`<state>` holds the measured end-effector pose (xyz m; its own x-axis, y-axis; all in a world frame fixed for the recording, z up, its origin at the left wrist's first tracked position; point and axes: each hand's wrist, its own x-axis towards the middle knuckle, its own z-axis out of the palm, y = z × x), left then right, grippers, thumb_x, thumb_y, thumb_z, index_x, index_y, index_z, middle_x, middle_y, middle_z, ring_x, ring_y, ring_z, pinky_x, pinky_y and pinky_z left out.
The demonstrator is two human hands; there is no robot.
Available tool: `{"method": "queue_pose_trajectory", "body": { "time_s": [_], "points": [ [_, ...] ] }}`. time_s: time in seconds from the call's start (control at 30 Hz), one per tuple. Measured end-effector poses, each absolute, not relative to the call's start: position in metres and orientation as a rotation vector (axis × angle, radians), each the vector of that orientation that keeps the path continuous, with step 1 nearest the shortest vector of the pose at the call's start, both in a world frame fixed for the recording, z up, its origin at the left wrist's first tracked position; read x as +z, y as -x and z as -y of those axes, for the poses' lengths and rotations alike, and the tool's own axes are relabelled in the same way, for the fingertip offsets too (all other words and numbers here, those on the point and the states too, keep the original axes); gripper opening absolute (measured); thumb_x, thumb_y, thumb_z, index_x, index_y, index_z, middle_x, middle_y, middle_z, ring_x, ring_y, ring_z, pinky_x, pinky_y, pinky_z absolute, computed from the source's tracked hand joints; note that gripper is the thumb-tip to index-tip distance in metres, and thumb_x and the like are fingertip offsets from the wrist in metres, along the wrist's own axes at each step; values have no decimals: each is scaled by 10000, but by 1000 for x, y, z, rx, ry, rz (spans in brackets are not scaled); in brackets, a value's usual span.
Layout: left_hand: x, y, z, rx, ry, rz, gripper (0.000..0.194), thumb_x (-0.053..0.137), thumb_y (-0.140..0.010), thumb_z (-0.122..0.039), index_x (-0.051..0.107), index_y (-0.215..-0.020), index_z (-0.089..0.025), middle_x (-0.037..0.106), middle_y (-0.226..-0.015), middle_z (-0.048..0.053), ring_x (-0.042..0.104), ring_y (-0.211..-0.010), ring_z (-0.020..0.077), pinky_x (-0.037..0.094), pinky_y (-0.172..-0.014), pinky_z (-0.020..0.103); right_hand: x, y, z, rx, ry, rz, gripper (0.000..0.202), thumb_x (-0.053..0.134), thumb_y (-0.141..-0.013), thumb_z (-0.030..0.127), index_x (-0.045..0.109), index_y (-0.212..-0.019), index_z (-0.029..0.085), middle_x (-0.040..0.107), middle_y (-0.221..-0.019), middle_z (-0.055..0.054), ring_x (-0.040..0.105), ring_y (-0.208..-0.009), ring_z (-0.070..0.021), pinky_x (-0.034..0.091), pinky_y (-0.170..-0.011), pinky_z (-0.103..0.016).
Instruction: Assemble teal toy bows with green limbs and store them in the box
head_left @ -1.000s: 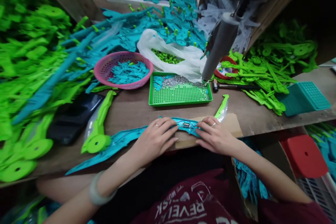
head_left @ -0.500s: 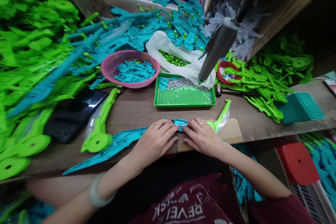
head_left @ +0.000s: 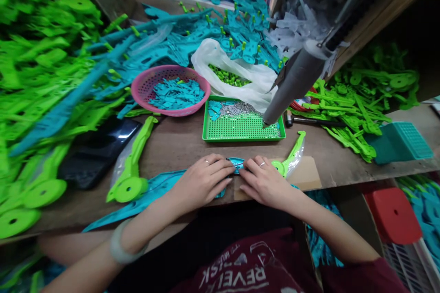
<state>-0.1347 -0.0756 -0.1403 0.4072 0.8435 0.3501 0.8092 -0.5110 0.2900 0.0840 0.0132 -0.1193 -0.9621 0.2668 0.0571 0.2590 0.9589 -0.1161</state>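
Observation:
A long blue plastic part (head_left: 154, 191) with a tapered end lies along the table's front edge. My left hand (head_left: 205, 179) rests over it, fingers curled onto a blue section (head_left: 237, 165) that shows between both hands. From the right side, my right hand (head_left: 264, 180) presses its bent fingertips on that same section. What lies under the fingers is hidden. Close to my right hand is a green plastic piece (head_left: 285, 165) with a clear blade-like part. Another green piece (head_left: 129, 187) with a round end lies left of my left hand.
A grey cylindrical power tool (head_left: 292, 87) hangs over a green tray (head_left: 244, 135) of small metal pieces. Beyond are a pink basket (head_left: 137, 89) and a white bag (head_left: 208, 57). A hammer (head_left: 316, 121) lies right; a dark phone-like slab (head_left: 96, 155) lies left. Green parts (head_left: 44, 68) pile up.
The hanging power tool has swung lower and nearer, its tip now over the green tray. Both hands have barely shifted and stay on the blue part.

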Motion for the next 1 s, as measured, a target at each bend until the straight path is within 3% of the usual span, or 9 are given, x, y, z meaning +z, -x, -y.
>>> {"method": "queue_pose_trajectory", "body": {
  "time_s": [0.1,0.33,0.47,0.6,0.87,1.0],
  "points": [
    [-141,130,85,802,-2704,-1617,236,482,-1011,-148,679,-1142,-150,743,-1129,92,658,-1062,235,546,-956,406,-116,-82,-14,167,378,3051,260,577,-984,353,646,-1074,119,605,-1059,-139,511,-1005,-283,452,-894,-447],
    [-144,104,111,692,-2689,-1831,236,503,-1006,-175,667,-1137,-68,744,-1110,143,664,-1070,291,509,-987,454,-118,-83,-22,100,237,3024,273,514,-1013,352,653,-1031,118,630,-1020,-121,532,-977,-266,445,-928,-434],
    [-146,101,112,652,-2652,-1827,241,512,-999,-161,665,-1168,-84,747,-1078,139,671,-1065,283,500,-1007,456,-122,-78,-26,113,225,2985,295,480,-1027,350,629,-1147,125,652,-1103,-136,548,-996,-267,468,-903,-432],
    [-145,101,112,607,-2682,-1855,241,498,-1001,-153,670,-1160,-94,746,-1083,140,670,-1079,285,510,-1010,463,-122,-71,-27,141,163,3022,300,521,-1013,340,623,-1167,104,664,-1104,-120,554,-1056,-272,460,-977,-444],
    [-155,92,112,779,-2640,-1933,249,506,-986,-118,661,-1179,-84,736,-1159,156,676,-1098,282,529,-993,451,-110,-68,-42,372,88,3103,337,554,-993,365,649,-1197,114,678,-1188,-126,537,-1151,-286,454,-1036,-470],
    [-153,91,109,823,-2488,-1969,247,539,-990,-188,658,-1196,-121,738,-1142,133,659,-1080,278,506,-992,457,-108,-74,-49,583,46,3039,366,550,-996,367,615,-1265,128,665,-1279,-127,515,-1216,-285,442,-1077,-485]
  ]
}}
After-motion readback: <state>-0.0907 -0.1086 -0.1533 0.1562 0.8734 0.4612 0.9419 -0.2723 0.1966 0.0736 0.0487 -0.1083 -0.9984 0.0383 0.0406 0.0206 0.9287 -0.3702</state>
